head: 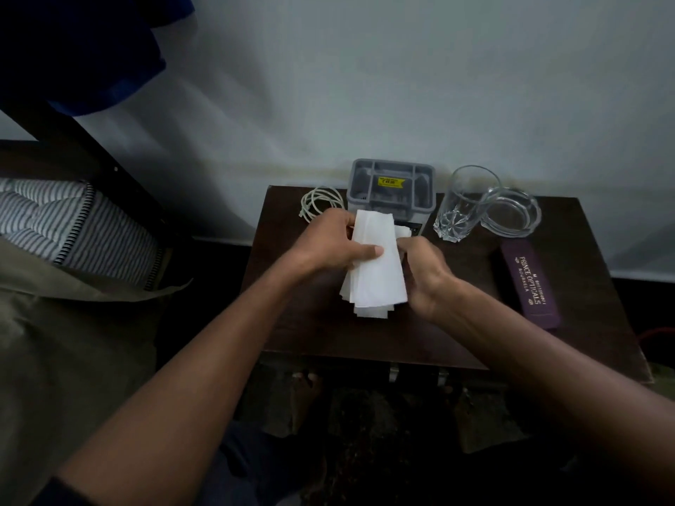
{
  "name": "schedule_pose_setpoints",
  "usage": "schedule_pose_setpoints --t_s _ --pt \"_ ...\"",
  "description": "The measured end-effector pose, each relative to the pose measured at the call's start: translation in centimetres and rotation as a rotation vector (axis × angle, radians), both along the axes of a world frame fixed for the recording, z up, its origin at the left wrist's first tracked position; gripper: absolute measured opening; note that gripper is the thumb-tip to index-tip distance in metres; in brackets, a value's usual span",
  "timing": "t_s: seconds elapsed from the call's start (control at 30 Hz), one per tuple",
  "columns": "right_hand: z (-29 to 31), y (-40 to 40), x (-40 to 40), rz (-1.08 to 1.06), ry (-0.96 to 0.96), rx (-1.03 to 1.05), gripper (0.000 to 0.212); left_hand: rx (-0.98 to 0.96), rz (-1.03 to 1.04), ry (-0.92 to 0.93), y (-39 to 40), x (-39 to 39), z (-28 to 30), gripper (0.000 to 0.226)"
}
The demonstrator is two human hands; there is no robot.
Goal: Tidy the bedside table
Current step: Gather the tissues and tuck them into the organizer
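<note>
Both hands hold a stack of white folded tissues [376, 272] just above the middle of the dark wooden bedside table [456, 341]. My left hand [328, 242] grips the stack's left edge, thumb lying across the top sheet. My right hand [425, 272] clasps the right edge. The stack's lower end fans out a little. Behind the tissues stands a grey plastic box [392, 188] with a yellow sticker on its lid; its front is partly hidden by the tissues.
A coiled white cable [321, 202] lies at the table's back left. A clear drinking glass [464, 202] and a glass ashtray [511, 213] stand at the back right. A purple spectacle case [529, 286] lies along the right side. A bed with a striped mattress [73, 228] is at left.
</note>
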State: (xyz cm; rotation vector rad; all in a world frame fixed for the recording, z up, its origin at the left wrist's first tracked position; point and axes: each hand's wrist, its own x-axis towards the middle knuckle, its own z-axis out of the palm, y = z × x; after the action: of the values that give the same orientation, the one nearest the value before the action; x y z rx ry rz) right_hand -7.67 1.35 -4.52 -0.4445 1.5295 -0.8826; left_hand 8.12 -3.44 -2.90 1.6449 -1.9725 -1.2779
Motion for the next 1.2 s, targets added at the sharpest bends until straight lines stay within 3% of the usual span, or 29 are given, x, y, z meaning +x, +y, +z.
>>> schedule_pose_setpoints --t_s 0.17,0.27,0.33,0.43,0.57,0.67,0.8,0.87,1.03,1.2 --pt "0.4 -0.3 0.2 -0.069 -0.078 -0.130 0.048 -0.336 -0.014 -0.195 0.6 -0.6 0.6 0.052" --pt "1.5 -0.2 0.1 0.058 0.029 -0.267 0.018 -0.500 0.044 -0.176 0.6 -0.8 1.4 0.057" --pt "2.1 -0.3 -0.1 0.097 0.113 -0.327 0.017 -0.567 0.106 -0.118 0.2 -0.6 1.8 0.067" --pt "2.7 -1.0 -0.6 0.072 0.128 -0.368 0.024 -0.496 0.207 0.034 -0.6 0.0 1.9 0.072" --pt "3.6 -2.6 -0.8 0.012 0.119 -0.539 0.023 -0.193 0.172 0.245 -0.8 0.3 2.1 0.051" --pt "4.5 -3.8 -1.1 -0.004 0.147 -0.657 0.017 -0.293 0.254 0.212 -0.9 -0.4 2.6 0.032" --pt "4.7 -5.1 -1.9 -0.132 0.483 -0.695 0.027 -0.474 0.558 0.199 -1.6 -1.6 3.4 0.021" --pt "4.6 -5.5 -2.1 -0.174 0.551 -0.685 0.029 -0.543 0.641 0.146 -2.0 -2.0 3.6 0.018" --pt "4.4 -6.4 -0.4 0.049 0.399 -0.653 0.039 -0.648 0.683 0.055 -2.4 -2.9 3.5 0.021" --pt "3.5 -7.1 1.0 0.182 0.294 -0.564 0.046 -0.608 0.694 0.090 -2.8 -3.4 3.2 0.020"
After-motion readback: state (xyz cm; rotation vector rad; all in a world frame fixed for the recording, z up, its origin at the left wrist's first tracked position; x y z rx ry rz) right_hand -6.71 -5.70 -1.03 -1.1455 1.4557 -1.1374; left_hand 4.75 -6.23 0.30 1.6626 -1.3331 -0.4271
